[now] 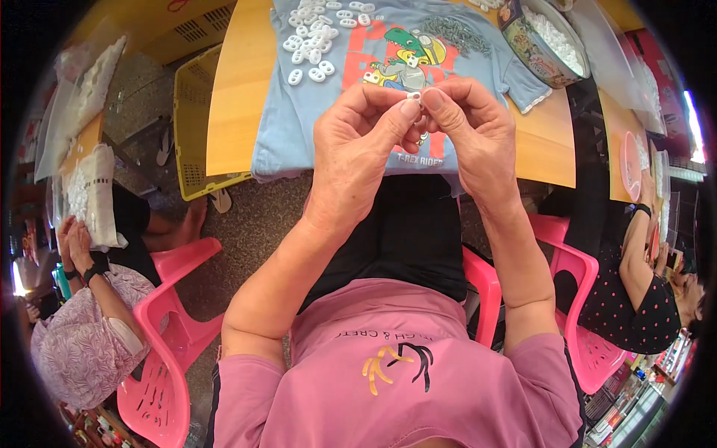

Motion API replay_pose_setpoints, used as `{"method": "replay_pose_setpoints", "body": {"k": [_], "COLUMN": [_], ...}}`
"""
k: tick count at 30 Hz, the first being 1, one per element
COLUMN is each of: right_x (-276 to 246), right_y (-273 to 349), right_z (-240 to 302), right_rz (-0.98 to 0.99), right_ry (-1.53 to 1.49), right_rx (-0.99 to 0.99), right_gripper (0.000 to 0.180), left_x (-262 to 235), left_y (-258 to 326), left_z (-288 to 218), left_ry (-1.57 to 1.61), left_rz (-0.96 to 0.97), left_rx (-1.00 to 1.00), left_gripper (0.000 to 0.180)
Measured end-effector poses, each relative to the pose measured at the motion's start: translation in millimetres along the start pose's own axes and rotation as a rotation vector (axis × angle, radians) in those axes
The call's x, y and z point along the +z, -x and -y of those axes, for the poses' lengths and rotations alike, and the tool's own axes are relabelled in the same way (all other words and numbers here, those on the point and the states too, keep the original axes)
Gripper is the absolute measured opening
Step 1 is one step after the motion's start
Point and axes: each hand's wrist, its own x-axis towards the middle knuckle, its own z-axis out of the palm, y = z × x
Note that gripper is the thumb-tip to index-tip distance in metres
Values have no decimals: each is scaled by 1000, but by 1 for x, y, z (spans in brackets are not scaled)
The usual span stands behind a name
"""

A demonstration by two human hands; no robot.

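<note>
Both hands up | my left hand (358, 134) and right hand (470, 127) pinch one small white plastic piece (414, 96) at fingertips, steadying it over the blue T-shirt (299, 127).

white plastic pieces (314, 37), cloth shirt (299, 119)

A yellow crate (196, 127) sits at ten o'clock, a round tin (539, 45) of white bits at one o'clock, and pink chairs (166, 351) at seven and four.

White parts pile (314, 33) ahead-left, tin (544, 41) right; between probably passable.
</note>
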Motion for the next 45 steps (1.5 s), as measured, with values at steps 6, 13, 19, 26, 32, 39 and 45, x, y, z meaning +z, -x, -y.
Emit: {"method": "replay_pose_setpoints", "body": {"k": [6, 13, 19, 26, 32, 39, 45], "right_x": [3, -5, -18, -24, -25, -24, -26], "right_y": [-4, -15, -17, -25, -21, -20, -17], "right_z": [-9, -1, 15, 23, 23, 16, 16], "right_rz": [-17, 111, 156, 282, 353, 357, 386], "right_ry": [-4, 22, 454, 903, 881, 741, 696], "right_rx": [50, 134, -61, -600, -593, -619, -518], "right_gripper": [14, 17, 18, 13, 6, 6, 10], "left_x": [0, -18, -13, -9, -7, -5, -4], "left_y": [-2, -14, -11, -8, -5, -3, -1], "left_z": [6, 3, -4, -10, -9, -7, -9], "left_ry": [-185, -35, 38, -22, -26, -30, -107], "left_rz": [-55, 0, 28, 53, 91, 97, 115], "left_rx": [98, -132, -164, -145, -129, -86, -76], "left_gripper": [15, 16, 17, 19, 19, 16, 15]}}
